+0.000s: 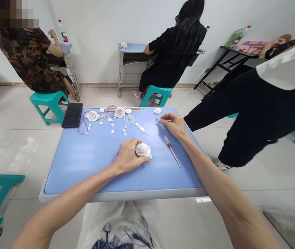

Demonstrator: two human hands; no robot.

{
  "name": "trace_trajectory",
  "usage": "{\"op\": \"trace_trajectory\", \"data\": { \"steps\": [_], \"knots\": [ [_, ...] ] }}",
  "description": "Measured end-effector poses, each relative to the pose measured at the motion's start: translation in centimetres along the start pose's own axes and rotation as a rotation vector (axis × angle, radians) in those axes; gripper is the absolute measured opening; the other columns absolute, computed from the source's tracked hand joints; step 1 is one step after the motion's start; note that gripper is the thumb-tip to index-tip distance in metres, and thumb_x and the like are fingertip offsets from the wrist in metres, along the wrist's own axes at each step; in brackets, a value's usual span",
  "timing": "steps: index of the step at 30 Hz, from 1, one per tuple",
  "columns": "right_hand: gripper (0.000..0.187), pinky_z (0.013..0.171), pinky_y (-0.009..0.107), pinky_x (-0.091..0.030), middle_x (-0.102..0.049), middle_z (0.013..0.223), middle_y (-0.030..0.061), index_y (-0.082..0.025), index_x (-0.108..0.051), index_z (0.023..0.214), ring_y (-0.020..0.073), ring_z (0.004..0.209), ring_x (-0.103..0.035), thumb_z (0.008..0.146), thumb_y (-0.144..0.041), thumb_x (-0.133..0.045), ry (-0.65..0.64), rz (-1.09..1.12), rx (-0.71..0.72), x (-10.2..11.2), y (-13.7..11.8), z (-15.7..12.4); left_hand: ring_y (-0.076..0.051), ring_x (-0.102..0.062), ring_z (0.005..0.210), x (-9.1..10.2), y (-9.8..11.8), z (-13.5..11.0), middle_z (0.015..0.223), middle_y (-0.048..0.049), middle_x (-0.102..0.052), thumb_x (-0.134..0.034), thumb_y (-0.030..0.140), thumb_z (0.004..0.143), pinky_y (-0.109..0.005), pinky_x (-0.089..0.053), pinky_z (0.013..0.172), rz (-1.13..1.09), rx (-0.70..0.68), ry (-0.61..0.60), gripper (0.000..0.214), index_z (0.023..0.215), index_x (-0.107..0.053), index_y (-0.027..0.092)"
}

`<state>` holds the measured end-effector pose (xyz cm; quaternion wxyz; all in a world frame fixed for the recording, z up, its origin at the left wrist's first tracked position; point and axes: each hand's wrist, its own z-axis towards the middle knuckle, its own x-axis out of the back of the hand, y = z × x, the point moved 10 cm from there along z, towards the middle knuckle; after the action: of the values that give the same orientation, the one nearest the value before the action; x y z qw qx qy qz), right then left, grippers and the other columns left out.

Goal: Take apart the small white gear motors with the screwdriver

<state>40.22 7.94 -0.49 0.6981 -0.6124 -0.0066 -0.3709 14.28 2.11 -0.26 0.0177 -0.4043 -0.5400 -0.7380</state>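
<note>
My left hand (129, 156) is closed around a round white plastic case (143, 150) with a small side loop, keeping it on the blue desk. Farther right, the thumb and fingertips of my right hand (173, 125) come together low over the desktop. What they pinch, if anything, is too small to make out. Beside those fingertips lie tiny dark screws (157, 119), and a small white round cap (157, 110) sits just beyond. A screwdriver (172, 151) with a clear and red handle rests between my two hands, nearer the right.
Along the desk's far side lie two white round cases (92, 116) with red cords, clear covers (129, 119) and several small white discs (112, 125). A black tablet-like object (72, 115) covers the far left corner. A person (243, 103) stands close on the right; two others sit ahead.
</note>
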Motion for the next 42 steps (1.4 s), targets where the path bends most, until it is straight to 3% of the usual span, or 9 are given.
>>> {"op": "trace_trajectory", "data": {
  "steps": [4, 10, 15, 20, 27, 33, 38, 42],
  "knots": [
    [0.020, 0.077, 0.036, -0.055, -0.070, 0.090, 0.0049, -0.023, -0.066, 0.084, 0.0212, 0.085, -0.064, 0.070, -0.037, -0.068, 0.019, 0.008, 0.035, 1.2, -2.9, -2.6, -0.027, -0.059, 0.108, -0.1, -0.1, 0.0, 0.114, -0.0066, -0.066, -0.086, 0.036, 0.065, -0.041, -0.044, 0.096, -0.013, -0.011, -0.003, 0.056, 0.111, -0.059, 0.019],
    [0.043, 0.069, 0.035, -0.058, -0.065, 0.101, 0.0077, -0.022, -0.063, 0.108, 0.0216, 0.088, -0.063, 0.075, -0.048, -0.071, -0.368, -0.067, 0.126, -1.9, -8.9, -10.2, -0.027, -0.058, 0.108, -0.2, -0.1, -0.1, 0.112, -0.0054, -0.066, -0.087, 0.041, 0.063, -0.040, -0.043, 0.095, -0.016, -0.019, 0.000, 0.059, 0.110, -0.058, 0.020],
    [0.051, 0.075, 0.039, -0.058, -0.061, 0.108, 0.0084, -0.022, -0.059, 0.120, 0.0237, 0.096, -0.063, 0.077, -0.049, -0.069, -0.516, -0.180, 0.114, -4.4, -10.4, -14.2, -0.026, -0.059, 0.102, -0.1, 0.1, -0.2, 0.107, -0.0059, -0.066, -0.080, 0.041, 0.070, -0.039, -0.044, 0.091, 0.015, -0.037, -0.004, 0.052, 0.112, -0.058, 0.019],
    [0.045, 0.080, 0.039, -0.055, -0.061, 0.108, 0.0075, -0.023, -0.060, 0.118, 0.0238, 0.096, -0.064, 0.078, -0.042, -0.070, -0.516, -0.307, 0.144, -5.5, -11.0, -14.8, -0.026, -0.060, 0.101, -0.1, 0.0, -0.2, 0.107, -0.0075, -0.066, -0.074, 0.029, 0.073, -0.038, -0.044, 0.090, 0.065, -0.067, 0.000, 0.046, 0.115, -0.058, 0.018],
    [0.041, 0.077, 0.036, -0.052, -0.062, 0.103, 0.0053, -0.026, -0.063, 0.118, 0.0222, 0.090, -0.064, 0.081, -0.044, -0.069, -0.550, -0.341, 0.179, -5.9, -10.8, -14.7, -0.027, -0.060, 0.100, -0.3, 0.0, -0.1, 0.105, -0.0069, -0.066, -0.084, 0.046, 0.065, -0.039, -0.044, 0.090, 0.012, -0.070, -0.018, 0.061, 0.113, -0.059, 0.018],
    [0.035, 0.074, 0.035, -0.052, -0.063, 0.101, 0.0052, -0.027, -0.065, 0.117, 0.0211, 0.086, -0.065, 0.084, -0.039, -0.065, -0.599, -0.376, 0.211, -5.9, -11.2, -14.5, -0.026, -0.059, 0.102, -0.2, -0.1, -0.1, 0.110, -0.0053, -0.067, -0.086, 0.038, 0.063, -0.038, -0.045, 0.091, -0.022, -0.091, -0.079, 0.064, 0.118, -0.059, 0.020],
    [0.032, 0.077, 0.036, -0.053, -0.064, 0.106, 0.0063, -0.026, -0.062, 0.118, 0.0221, 0.090, -0.065, 0.088, -0.037, -0.060, -0.656, -0.385, 0.262, -6.0, -11.7, -14.9, -0.020, -0.062, 0.089, 0.1, 0.0, -0.1, 0.102, -0.0037, -0.069, -0.075, 0.027, 0.076, -0.032, -0.048, 0.080, -0.101, -0.141, -0.170, 0.042, 0.115, -0.062, 0.019],
    [0.034, 0.078, 0.037, -0.053, -0.063, 0.109, 0.0068, -0.026, -0.060, 0.120, 0.0222, 0.091, -0.064, 0.090, -0.043, -0.059, -0.691, -0.407, 0.275, -5.9, -11.6, -15.1, -0.020, -0.063, 0.091, 0.6, 0.3, -0.2, 0.104, -0.0052, -0.071, -0.065, 0.019, 0.081, -0.032, -0.050, 0.083, -0.154, -0.158, -0.175, 0.031, 0.112, -0.063, 0.018]
  ]
}}
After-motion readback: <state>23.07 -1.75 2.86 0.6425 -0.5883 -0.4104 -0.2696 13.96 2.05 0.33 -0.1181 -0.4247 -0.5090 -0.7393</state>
